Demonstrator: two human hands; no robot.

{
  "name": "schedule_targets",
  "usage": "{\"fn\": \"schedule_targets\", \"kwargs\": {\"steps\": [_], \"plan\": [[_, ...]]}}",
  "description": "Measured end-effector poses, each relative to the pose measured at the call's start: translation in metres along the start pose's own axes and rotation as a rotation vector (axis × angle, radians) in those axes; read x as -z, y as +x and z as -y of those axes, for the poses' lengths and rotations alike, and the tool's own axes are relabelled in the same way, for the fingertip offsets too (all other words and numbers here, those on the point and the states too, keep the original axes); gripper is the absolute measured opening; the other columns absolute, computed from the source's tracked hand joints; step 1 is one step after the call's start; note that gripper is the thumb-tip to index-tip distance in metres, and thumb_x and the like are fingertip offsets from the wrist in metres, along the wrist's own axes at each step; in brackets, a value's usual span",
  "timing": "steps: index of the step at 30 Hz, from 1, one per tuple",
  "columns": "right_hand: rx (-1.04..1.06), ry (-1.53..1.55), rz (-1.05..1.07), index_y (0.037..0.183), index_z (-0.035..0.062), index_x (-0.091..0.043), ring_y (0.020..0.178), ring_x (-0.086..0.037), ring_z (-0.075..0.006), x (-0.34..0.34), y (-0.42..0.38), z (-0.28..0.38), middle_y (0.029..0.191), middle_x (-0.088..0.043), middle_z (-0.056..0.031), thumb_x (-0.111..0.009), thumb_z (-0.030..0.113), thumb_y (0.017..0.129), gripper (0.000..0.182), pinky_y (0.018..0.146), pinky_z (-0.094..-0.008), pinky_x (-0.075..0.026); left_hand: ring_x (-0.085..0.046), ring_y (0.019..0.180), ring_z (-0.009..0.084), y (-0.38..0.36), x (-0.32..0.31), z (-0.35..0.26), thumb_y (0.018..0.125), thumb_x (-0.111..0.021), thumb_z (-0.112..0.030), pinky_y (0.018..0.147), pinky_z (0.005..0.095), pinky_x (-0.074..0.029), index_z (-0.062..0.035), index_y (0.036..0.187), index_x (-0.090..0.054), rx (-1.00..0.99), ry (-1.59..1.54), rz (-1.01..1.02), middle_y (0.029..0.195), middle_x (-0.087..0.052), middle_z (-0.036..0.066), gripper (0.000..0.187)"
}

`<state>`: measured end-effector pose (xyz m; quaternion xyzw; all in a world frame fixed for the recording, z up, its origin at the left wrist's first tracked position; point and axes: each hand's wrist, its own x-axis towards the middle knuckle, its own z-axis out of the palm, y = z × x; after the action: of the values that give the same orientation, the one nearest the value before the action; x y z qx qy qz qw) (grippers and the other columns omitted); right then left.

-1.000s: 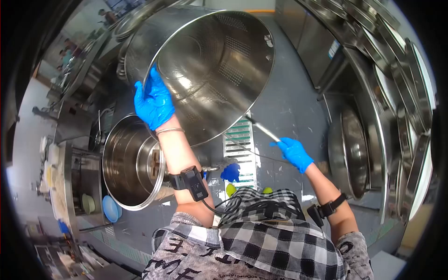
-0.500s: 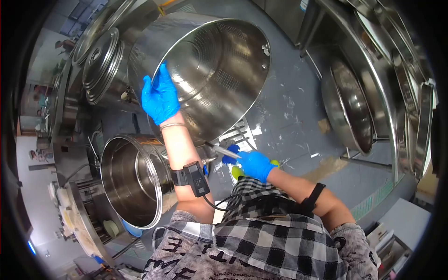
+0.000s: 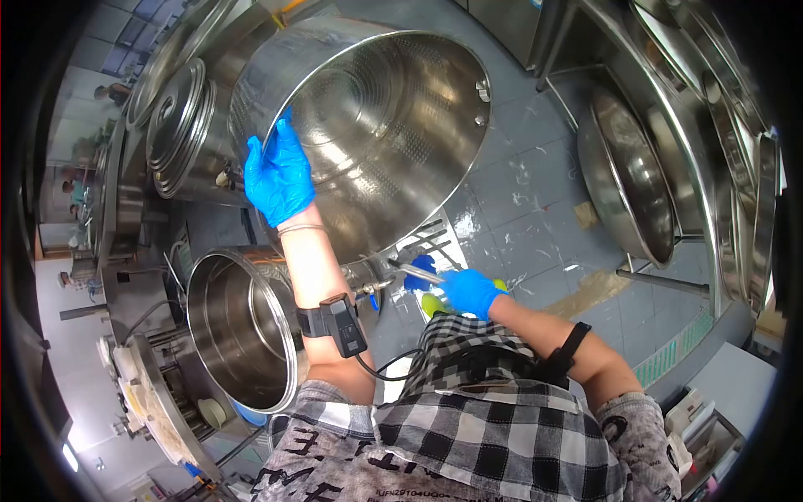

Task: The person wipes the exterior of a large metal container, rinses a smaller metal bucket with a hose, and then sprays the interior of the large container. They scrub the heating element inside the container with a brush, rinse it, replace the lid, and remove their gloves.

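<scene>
A large perforated metal drum is tilted with its open mouth toward me. My left hand, in a blue glove, is closed on the near left part of its rim. In my right hand, also gloved in blue, is a thin metal rod whose dark tip points left, below the drum. Left of my left forearm stands an open metal pot with a tap on its side.
Stacked metal lids lean at the upper left. At the right, a big metal bowl rests on its side under a metal rack. A white floor grate lies beneath the drum. People are visible at the far left.
The view has shifted slightly. My left hand stays on the rim and sits a little lower and further left in view. My right hand still holds the rod.
</scene>
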<state>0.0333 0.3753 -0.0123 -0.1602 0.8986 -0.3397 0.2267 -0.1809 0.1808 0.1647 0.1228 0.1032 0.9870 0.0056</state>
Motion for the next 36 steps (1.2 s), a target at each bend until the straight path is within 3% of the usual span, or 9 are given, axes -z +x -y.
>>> {"fn": "schedule_targets", "kwargs": {"steps": [7,12,15,16,17,21,27,32,36], "plan": [[-0.111,0.134,-0.347,0.082,0.002,-0.056,0.066,-0.054,-0.0325,0.042,0.007,-0.029,0.076,-0.055,-0.0192,-0.044,0.021,0.079,0.023,0.057,-0.0377,-0.043,-0.028,0.113,0.0344,-0.01,-0.004,0.002,0.076,-0.04,-0.001,0.095,0.0398,-0.027,0.0172,0.114,-0.021,-0.049,0.134,-0.076,0.121,-0.025,0.029,0.046],[-0.209,0.95,-0.497,0.089,0.0074,-0.057,0.058,-0.053,-0.0279,0.14,0.013,0.047,0.07,-0.055,-0.0158,-0.046,0.019,0.079,0.018,0.054,-0.0325,-0.042,-0.05,0.09,0.0373,-0.024,0.008,0.017,0.072,-0.049,-0.002,0.086,0.0445,-0.038,0.0082,0.08,-0.05,0.072,0.094,-0.233,0.092,-0.051,0.028,0.013],[-0.084,0.928,-0.507,0.095,0.0074,-0.055,0.051,-0.041,-0.0046,0.141,0.032,0.055,0.066,-0.05,-0.0022,-0.045,0.019,0.082,0.02,0.044,-0.0199,-0.036,-0.051,0.089,0.0364,-0.035,0.015,0.029,0.072,-0.049,-0.002,0.085,0.0448,-0.039,0.0083,0.081,-0.05,0.084,0.094,-0.248,0.09,-0.052,0.027,0.014],[0.139,0.42,-0.602,0.094,0.0093,-0.055,0.05,-0.045,-0.0087,0.134,0.042,0.05,0.071,-0.053,-0.0063,-0.045,0.016,0.081,0.018,0.045,-0.0219,-0.039,-0.051,0.088,0.0358,-0.038,0.018,0.031,0.072,-0.049,-0.003,0.084,0.0449,-0.039,0.0083,0.081,-0.05,0.096,0.09,-0.272,0.089,-0.053,0.026,0.014],[0.093,0.298,-0.587,0.089,0.0103,-0.055,0.064,-0.053,-0.0329,0.122,0.05,0.05,0.074,-0.055,-0.0158,-0.045,0.022,0.079,0.019,0.055,-0.0363,-0.043,-0.051,0.088,0.0358,-0.039,0.02,0.032,0.072,-0.049,-0.003,0.084,0.0449,-0.039,0.0083,0.081,-0.05,0.098,0.088,-0.266,0.089,-0.053,0.026,0.014],[-0.024,0.13,-0.292,0.089,0.0105,-0.054,0.072,-0.052,-0.0348,0.084,0.049,0.054,0.08,-0.055,-0.0156,-0.041,0.025,0.079,0.022,0.059,-0.039,-0.043,-0.052,0.088,0.0348,-0.043,0.017,0.036,0.073,-0.049,-0.004,0.084,0.0442,-0.039,0.0091,0.087,-0.048,0.138,0.135,-0.27,0.089,-0.053,0.026,0.019],[0.177,-0.044,-0.818,0.075,0.0108,-0.058,0.06,-0.053,-0.0261,0.091,0.061,-0.005,0.073,-0.054,-0.0124,-0.049,0.011,0.067,0.012,0.056,-0.0329,-0.044,-0.049,0.093,0.0361,-0.055,0.002,0.039,0.074,-0.048,-0.004,0.084,0.0437,-0.039,0.0113,0.092,-0.045,0.157,0.079,-0.247,0.096,-0.049,0.027,0.024],[-0.505,1.215,-0.553,0.07,0.0082,-0.059,0.041,-0.041,-0.0133,0.126,0.037,-0.028,0.056,-0.048,-0.004,-0.045,0.019,0.076,0.018,0.038,-0.0261,-0.035,-0.047,0.095,0.0358,-0.056,-0.005,0.039,0.075,-0.047,-0.004,0.085,0.0436,-0.039,0.0117,0.101,-0.041,0.127,0.058,-0.249,0.101,-0.047,0.027,0.031],[-0.562,1.244,-0.506,0.071,0.0081,-0.059,0.037,-0.036,-0.0125,0.133,0.025,-0.021,0.054,-0.046,-0.0025,-0.04,0.023,0.079,0.025,0.033,-0.0247,-0.03,-0.048,0.095,0.0349,-0.058,-0.019,0.036,0.075,-0.046,-0.004,0.085,0.0437,-0.039,0.0108,0.098,-0.043,0.109,0.053,-0.228,0.1,-0.048,0.026,0.027]]}}
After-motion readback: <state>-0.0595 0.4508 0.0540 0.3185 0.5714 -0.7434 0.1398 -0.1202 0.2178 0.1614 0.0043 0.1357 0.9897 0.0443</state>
